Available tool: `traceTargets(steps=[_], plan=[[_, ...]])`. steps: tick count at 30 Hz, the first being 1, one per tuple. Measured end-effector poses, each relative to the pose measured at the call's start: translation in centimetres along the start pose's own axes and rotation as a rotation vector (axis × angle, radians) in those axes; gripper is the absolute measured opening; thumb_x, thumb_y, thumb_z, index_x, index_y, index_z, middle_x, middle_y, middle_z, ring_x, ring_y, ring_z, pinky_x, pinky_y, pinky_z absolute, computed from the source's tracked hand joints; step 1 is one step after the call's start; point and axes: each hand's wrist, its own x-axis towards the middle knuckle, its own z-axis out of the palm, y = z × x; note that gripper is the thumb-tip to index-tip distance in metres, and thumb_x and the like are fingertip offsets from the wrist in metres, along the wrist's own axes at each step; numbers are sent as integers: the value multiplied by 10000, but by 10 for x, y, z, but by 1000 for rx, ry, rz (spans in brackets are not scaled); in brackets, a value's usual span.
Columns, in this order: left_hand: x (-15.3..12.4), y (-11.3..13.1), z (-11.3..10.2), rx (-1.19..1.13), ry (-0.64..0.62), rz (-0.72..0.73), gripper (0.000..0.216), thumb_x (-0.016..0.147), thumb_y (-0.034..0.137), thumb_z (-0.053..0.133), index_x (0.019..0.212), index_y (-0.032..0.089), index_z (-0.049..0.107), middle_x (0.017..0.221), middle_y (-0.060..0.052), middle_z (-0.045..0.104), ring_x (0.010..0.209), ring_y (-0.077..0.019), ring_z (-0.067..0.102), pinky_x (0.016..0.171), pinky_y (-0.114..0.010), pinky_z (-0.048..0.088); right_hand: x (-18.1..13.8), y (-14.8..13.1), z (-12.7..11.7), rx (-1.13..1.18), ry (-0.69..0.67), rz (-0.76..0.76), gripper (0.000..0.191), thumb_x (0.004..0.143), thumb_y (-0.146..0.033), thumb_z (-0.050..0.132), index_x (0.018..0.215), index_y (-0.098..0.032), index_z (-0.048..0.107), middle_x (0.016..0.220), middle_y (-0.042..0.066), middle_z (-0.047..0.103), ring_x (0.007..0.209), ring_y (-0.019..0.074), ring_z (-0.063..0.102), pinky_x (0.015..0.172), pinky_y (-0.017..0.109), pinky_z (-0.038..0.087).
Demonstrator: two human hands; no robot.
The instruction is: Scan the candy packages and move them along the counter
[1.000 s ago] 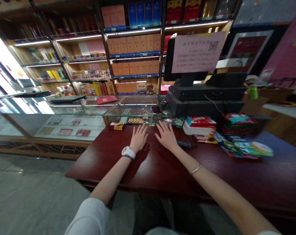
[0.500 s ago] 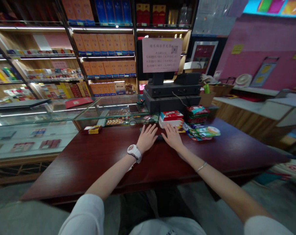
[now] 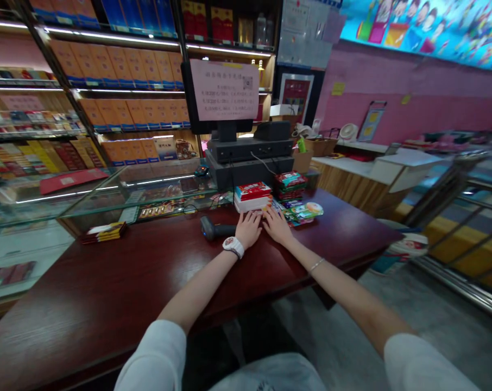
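Note:
My left hand (image 3: 248, 228), with a white watch on the wrist, lies flat on the dark red wooden counter (image 3: 107, 282), fingers stretched out. My right hand (image 3: 277, 226) lies flat beside it, almost touching it, a thin bracelet on that wrist. Both hands hold nothing. Their fingertips reach the foot of a stack of red and white boxes (image 3: 252, 196). A black barcode scanner (image 3: 215, 229) lies on the counter just left of my left hand.
Behind the boxes stands a black till with a screen and a paper notice (image 3: 225, 89). Colourful packets (image 3: 302, 212) are piled to the right. A glass display case (image 3: 119, 193), flat yellow packs (image 3: 105, 232) and stocked shelves lie left. A metal railing (image 3: 453, 190) stands right.
The view has swung to the right. Both hands have slid across the counter towards the stack of boxes, and the scanner now lies uncovered to the left of my left hand.

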Motion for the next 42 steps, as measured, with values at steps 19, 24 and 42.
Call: traceTargets(steps=[19,24,42], plan=[[20,1,34,-35,54,-142,378,933,267,459,1246,183,654,1303,-137,669,1250,-314,569,1195,-576,251,9,15,9,41,-118,113,410,961,-278,445,1305,-130,612,1414,190,580,1397,315,439,1205,608,148],[17,-4,23,-50,37,-127,332,918,302,521,1175,156,671,1186,-136,695,1141,-296,612,1213,-527,243,8,23,-4,127,-112,100,263,917,-258,518,1064,-171,718,1107,115,719,1161,275,599,1220,571,119],[9,-7,26,-102,40,-77,414,965,355,451,1323,237,622,1347,-90,653,1319,-329,517,1239,-617,114,0,46,-6,309,-212,110,484,850,-490,684,1258,-237,630,1323,117,650,1298,337,538,1177,668,119]])
